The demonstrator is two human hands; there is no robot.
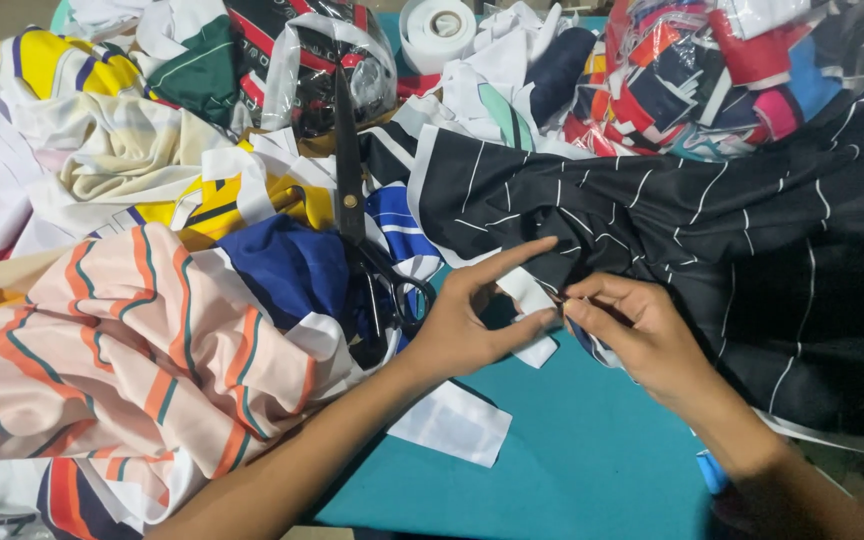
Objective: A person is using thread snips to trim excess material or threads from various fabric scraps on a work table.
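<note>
Now black striped fabric [712, 230] between both hands.

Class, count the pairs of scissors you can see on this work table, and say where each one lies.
1: black scissors lie among the fabric pieces at centre, handles beside the left hand. More could be hidden under the cloth.

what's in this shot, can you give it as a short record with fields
left hand: left hand pinches a white strip at the edge of the black cloth, forefinger stretched out
right hand: right hand pinches the same edge, fingers close to the left thumb
cloth in hand: black fabric with thin white lines
tool: long black scissors lying shut on the pile, left of the hands
surface: teal table
nearby: peach striped fabric, blue fabric, white tape roll, bag of scraps
</note>
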